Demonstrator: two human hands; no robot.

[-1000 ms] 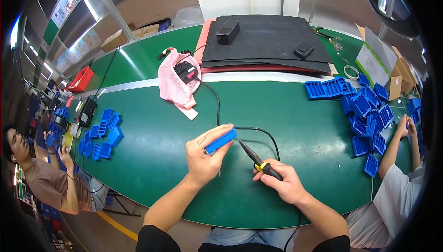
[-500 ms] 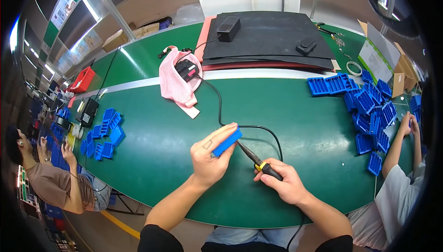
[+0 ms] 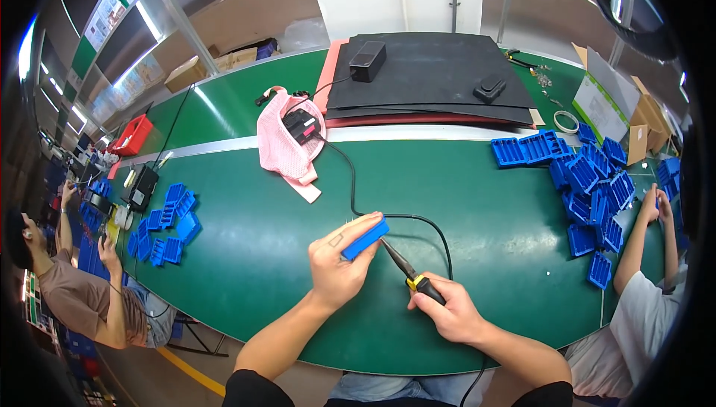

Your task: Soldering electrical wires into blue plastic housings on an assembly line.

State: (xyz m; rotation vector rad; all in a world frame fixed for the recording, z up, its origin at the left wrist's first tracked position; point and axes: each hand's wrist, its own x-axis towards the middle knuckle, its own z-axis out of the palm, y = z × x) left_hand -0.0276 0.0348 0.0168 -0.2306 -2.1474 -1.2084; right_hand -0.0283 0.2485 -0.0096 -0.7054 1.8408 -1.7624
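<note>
My left hand [image 3: 334,261] grips a blue plastic piece [image 3: 364,242] above the middle of the table, its long side tilted up to the right. It resembles the slotted blue trays lying around. In my right hand [image 3: 450,310] is a soldering iron [image 3: 426,287] with a black and yellow handle and a dark tapered shaft. Its tip points up left and reaches the right end of the blue piece; whether it touches is too small to tell. The side of the piece facing away from me is hidden.
A black cord [image 3: 352,183] runs from a black device [image 3: 302,125] in pink mesh cloth [image 3: 280,142] toward my right hand. Blue trays lie in a pile [image 3: 589,176] at right and a group [image 3: 170,213] at left. Black sheets [image 3: 440,79] lie behind. People sit on both sides.
The whole view has shifted slightly, with the table sitting lower in it. My right hand and the iron have moved a little left; both hands keep their holds.
</note>
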